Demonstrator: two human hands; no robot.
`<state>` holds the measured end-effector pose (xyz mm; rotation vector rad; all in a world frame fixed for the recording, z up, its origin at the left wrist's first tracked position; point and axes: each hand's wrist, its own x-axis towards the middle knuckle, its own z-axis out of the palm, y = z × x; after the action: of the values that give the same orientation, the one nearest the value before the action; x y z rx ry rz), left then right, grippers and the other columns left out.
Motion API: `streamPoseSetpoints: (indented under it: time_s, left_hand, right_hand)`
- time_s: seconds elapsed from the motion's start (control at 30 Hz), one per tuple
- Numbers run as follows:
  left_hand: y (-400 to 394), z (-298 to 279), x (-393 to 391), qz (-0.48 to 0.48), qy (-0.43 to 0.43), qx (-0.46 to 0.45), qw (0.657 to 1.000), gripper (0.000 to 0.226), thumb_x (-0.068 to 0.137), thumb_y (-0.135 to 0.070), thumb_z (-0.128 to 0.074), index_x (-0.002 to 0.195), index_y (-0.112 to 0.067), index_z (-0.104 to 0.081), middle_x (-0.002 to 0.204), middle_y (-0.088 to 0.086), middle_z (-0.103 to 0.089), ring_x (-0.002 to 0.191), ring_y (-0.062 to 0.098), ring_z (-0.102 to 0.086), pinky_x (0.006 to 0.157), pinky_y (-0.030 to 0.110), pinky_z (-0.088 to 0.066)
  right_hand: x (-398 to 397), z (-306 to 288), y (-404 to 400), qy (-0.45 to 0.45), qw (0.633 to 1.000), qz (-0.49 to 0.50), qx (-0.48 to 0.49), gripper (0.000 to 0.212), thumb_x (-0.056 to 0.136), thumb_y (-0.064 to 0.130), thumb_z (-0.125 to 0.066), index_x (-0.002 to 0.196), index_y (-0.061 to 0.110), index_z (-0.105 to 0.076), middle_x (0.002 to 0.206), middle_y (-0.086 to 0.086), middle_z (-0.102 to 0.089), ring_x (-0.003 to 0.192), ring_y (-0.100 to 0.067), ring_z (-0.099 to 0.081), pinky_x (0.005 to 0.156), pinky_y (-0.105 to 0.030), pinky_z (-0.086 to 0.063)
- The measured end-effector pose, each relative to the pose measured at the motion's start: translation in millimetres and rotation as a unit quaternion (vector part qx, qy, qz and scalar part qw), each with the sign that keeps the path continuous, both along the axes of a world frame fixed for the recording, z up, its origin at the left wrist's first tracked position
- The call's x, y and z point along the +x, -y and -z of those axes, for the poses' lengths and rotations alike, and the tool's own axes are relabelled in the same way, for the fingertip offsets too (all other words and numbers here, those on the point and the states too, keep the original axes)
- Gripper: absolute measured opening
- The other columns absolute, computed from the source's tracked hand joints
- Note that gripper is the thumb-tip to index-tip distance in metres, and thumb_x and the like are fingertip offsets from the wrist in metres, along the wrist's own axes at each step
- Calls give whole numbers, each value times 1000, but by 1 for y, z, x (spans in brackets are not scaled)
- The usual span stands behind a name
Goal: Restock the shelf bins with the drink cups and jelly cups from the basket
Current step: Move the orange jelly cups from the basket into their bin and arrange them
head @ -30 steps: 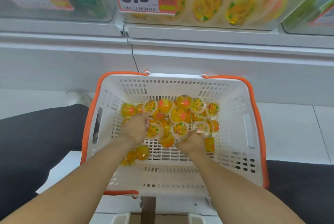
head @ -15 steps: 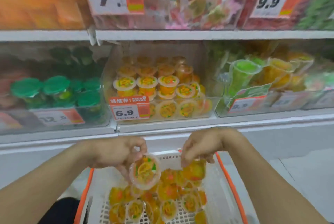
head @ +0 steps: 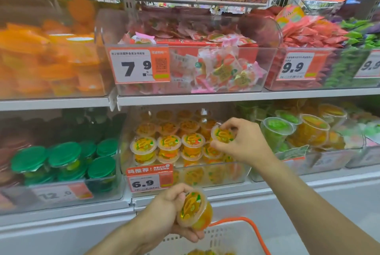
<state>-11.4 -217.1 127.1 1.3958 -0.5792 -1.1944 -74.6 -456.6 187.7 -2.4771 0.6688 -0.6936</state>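
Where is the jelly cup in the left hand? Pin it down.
Head view, bottom centre: the left hand grips the jelly cup above the basket, just below the 6.9 price tag.

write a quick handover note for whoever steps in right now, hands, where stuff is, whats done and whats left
Right hand: holds a jelly cup over the 6.9 bin, at the right end of its front row.
Left hand: grips a second jelly cup, tilted, above the basket.
Done: the bin already holds rows of the same orange cups.
Left: set down both cups; more orange cups show in the basket at the bottom edge.
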Motion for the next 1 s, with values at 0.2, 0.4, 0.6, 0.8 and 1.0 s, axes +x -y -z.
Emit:
streamPoseSetpoints:
  time_s: [0.2,0.4,0.6,0.8,1.0]
  left_hand:
    - [4,-6,14,-18,-20,8,1000,34,108,-22,-28,118,0,-51,75,32,-62,58,36,-63,49,36,-54]
    - [1,-5,14,-39,6,35,999,33,107,-24,-32,113,0,-53,65,24,-59,49,31,-58,36,24,-35]
    - [3,-8,12,-48,31,53,997,34,106,-29,-35,112,-3,-57,59,21,-58,43,28,-54,34,21,-23]
    - [6,-9,2,-52,36,71,995,31,106,-31,-37,110,-10,-59,57,14,-60,37,21,-54,34,21,-21]
    - [8,-14,1,-115,12,37,993,28,99,-36,-48,93,-22,-72,73,15,-72,55,25,-62,46,25,-37]
  right_hand:
    - [24,23,11,-55,997,-2,-61,36,71,40,-83,99,18,-77,108,0,-73,105,-19,-66,90,-28,-47]
    - [23,31,20,-123,991,-45,-20,43,68,40,-86,108,29,-74,118,4,-70,113,-13,-62,96,-24,-45]
    - [28,37,20,-152,986,40,-49,50,62,37,-85,109,26,-71,94,-3,-68,91,-25,-65,73,-30,-51]
    - [27,40,17,-115,993,33,-20,47,65,34,-90,106,22,-72,104,0,-56,84,-18,-58,78,-26,-46]
    - [23,42,7,-108,992,44,-43,35,74,50,-79,102,29,-71,111,4,-52,90,-20,-64,83,-33,-51]
